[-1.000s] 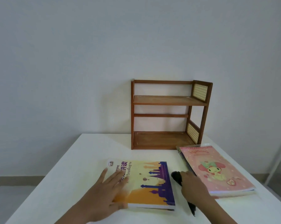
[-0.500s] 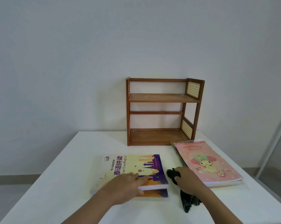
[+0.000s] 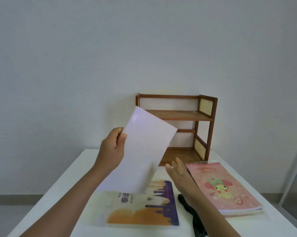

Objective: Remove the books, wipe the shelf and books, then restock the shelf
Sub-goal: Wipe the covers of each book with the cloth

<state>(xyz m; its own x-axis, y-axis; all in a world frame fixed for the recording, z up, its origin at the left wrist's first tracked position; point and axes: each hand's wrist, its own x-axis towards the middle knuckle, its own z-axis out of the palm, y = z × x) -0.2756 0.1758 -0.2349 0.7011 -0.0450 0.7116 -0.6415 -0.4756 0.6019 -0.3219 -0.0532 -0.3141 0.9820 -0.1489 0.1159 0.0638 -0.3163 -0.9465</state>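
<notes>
left hand (image 3: 112,151) pinches white book (image 3: 140,154) by its edge, raised; right hand (image 3: 180,175) open below-right, likely poised to steady it; cloth (image 3: 193,214) loose beneath.

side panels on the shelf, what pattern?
Pale woven cane mesh with small holes, framed in dark brown wood: side panels of the shelf, head view.

Plain pale wall (image 3: 76,65), white table (image 3: 72,182)

Two bare forearms enter from the near edge, with no sleeves, watch, bracelets or rings visible. The left hand (image 3: 112,150) and the right hand (image 3: 178,173) are uncovered, without gloves; fingernails look short and unpainted.
</notes>
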